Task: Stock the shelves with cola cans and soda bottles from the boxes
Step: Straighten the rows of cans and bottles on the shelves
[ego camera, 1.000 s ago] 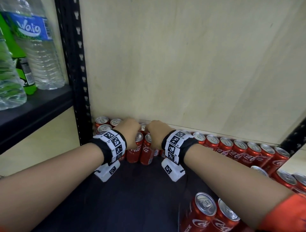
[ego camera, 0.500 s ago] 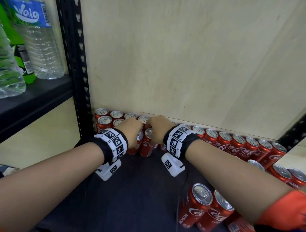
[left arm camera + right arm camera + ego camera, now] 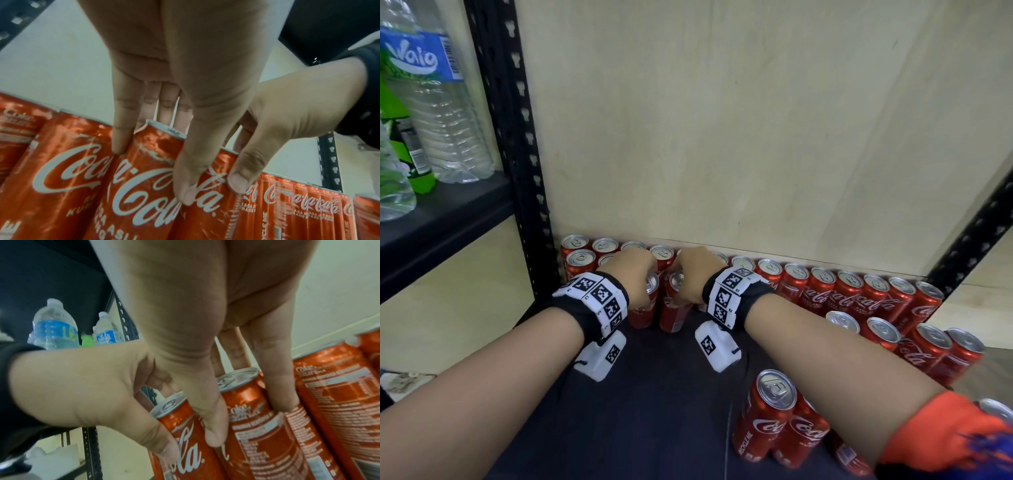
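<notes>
Bottles (image 3: 448,113) of water and a green one stand on the neighbouring shelf, well to the left of the left hand (image 3: 631,270). Left hand: thumb and fingers curled round the top of an upright cola can (image 3: 148,178), gripping it just beside the block of cans (image 3: 582,255) already packed into the back left corner. Right hand (image 3: 697,270), touching distance from the left, pinches a second can (image 3: 252,421) the same way, thumb in front and fingers behind the rim. Beyond the right hand, a full back row of cans (image 3: 839,294) lines the wall, with further cans (image 3: 914,346) in front of it at the far right and loose ones (image 3: 770,414) under the right forearm. Judgement: can stocking partly done; much of the dark shelf (image 3: 654,411) nearer than the hands is bare. Boxes are not in view, so remaining stock cannot be told.
</notes>
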Demonstrator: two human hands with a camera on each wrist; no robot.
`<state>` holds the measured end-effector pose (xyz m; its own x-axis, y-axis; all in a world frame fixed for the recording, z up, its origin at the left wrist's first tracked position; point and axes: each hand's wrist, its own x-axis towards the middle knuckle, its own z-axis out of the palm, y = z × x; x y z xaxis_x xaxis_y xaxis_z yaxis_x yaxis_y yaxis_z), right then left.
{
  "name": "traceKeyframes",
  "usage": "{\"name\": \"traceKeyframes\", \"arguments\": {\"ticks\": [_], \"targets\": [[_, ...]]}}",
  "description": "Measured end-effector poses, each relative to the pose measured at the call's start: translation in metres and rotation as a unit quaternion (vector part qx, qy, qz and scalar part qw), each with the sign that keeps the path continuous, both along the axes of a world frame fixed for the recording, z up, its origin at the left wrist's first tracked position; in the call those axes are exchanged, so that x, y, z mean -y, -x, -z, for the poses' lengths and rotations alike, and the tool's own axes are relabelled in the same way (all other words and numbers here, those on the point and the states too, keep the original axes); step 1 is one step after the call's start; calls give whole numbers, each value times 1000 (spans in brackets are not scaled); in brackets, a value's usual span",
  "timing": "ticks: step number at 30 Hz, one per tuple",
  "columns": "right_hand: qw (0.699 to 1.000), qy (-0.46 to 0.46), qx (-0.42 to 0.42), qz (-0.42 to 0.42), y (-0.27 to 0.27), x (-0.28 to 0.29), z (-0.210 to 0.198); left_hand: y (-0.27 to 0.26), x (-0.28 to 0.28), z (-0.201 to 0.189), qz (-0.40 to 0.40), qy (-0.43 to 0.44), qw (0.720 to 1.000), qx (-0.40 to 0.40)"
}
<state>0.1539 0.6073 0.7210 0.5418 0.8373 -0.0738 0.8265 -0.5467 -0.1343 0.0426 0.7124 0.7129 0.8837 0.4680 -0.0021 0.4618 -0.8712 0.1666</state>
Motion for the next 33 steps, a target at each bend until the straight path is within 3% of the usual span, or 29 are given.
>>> {"name": "traceKeyframes", "arguments": {"ticks": [15, 27, 33], "targets": [[999, -22, -3, 31, -13, 88, -59, -9, 46, -54, 80, 38, 992, 85], [998, 21, -10, 54, -59, 137, -45, -65, 85, -35, 129, 89, 987, 46], [998, 43, -26, 27, -75, 155, -35, -80, 101, -20, 139, 111, 983, 36]]}}
